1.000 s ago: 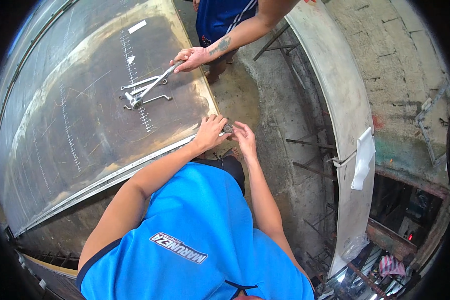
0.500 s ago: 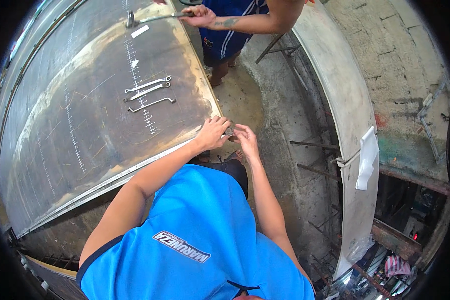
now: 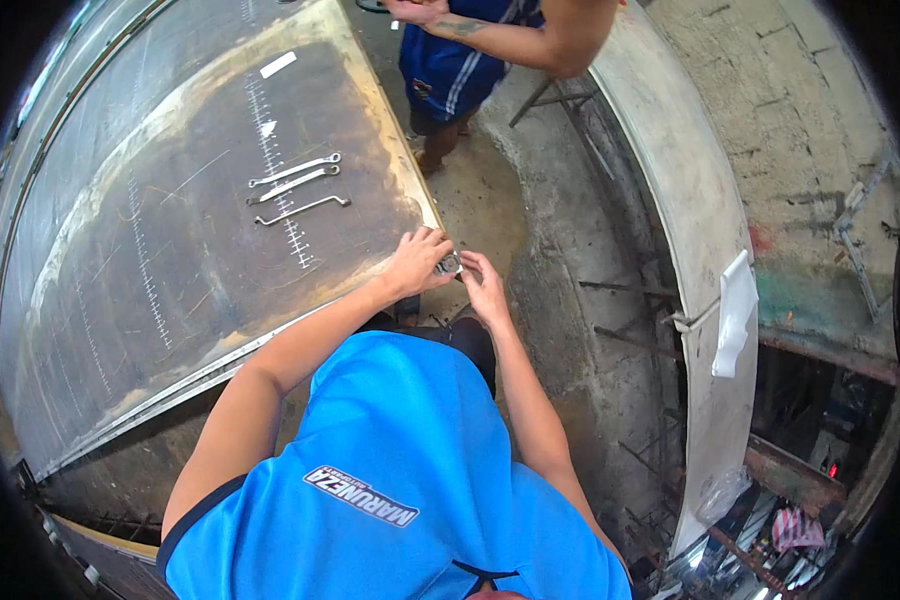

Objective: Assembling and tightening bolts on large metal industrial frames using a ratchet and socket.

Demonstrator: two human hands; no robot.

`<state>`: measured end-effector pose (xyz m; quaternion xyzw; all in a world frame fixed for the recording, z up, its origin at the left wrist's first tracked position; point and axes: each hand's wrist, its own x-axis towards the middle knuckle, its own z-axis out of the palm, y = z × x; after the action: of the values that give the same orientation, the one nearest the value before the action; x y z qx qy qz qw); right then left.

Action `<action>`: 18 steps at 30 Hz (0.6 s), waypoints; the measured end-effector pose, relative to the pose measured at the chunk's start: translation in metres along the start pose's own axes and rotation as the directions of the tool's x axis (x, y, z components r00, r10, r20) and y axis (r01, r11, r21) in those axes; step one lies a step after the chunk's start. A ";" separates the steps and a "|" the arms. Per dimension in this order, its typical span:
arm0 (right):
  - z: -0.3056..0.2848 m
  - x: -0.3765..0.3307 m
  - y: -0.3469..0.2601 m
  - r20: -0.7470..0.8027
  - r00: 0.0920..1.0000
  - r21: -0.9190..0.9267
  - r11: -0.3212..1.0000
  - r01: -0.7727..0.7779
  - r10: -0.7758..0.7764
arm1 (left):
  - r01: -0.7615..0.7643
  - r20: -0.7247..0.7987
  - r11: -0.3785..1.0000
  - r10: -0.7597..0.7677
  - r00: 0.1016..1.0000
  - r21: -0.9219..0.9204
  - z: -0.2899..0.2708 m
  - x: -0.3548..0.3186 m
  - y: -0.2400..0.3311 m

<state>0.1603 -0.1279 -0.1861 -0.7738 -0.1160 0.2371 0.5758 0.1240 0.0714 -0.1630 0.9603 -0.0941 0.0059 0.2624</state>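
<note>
Co-worker's hand (image 3: 422, 11): drawn up to the 12 o'clock rim since the earlier frame, its long-handled tool now out of view.
Left hand (image 3: 420, 263): fingers curled, its grip closed on a round metal piece (image 3: 449, 264).
Right hand (image 3: 485, 287): grip slightly parted at the piece's 3 o'clock side; whether it touches cannot be told.
Round metal piece: just beside the 3 o'clock corner of the bench (image 3: 210, 255).
Three wrenches (image 3: 294, 185): lying on the bench, 10 o'clock from the hands.
</note>
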 end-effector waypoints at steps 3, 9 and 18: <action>0.004 -0.004 -0.017 0.002 0.999 -0.220 0.974 0.053 -0.054 | -0.001 -0.007 1.000 0.002 1.000 0.015 0.006 -0.003 -0.001; -0.001 -0.006 -0.021 0.043 0.989 -0.403 0.903 0.148 -0.143 | 0.038 0.019 0.999 -0.039 0.999 0.030 -0.001 -0.003 0.009; -0.005 0.005 -0.025 0.112 0.991 -0.328 0.939 0.107 -0.073 | -0.052 -0.015 0.998 0.052 0.999 0.028 0.011 -0.011 -0.007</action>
<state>0.1694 -0.1217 -0.1621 -0.8414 -0.2177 0.2250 0.4405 0.1141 0.0735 -0.1765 0.9610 -0.1168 0.0217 0.2497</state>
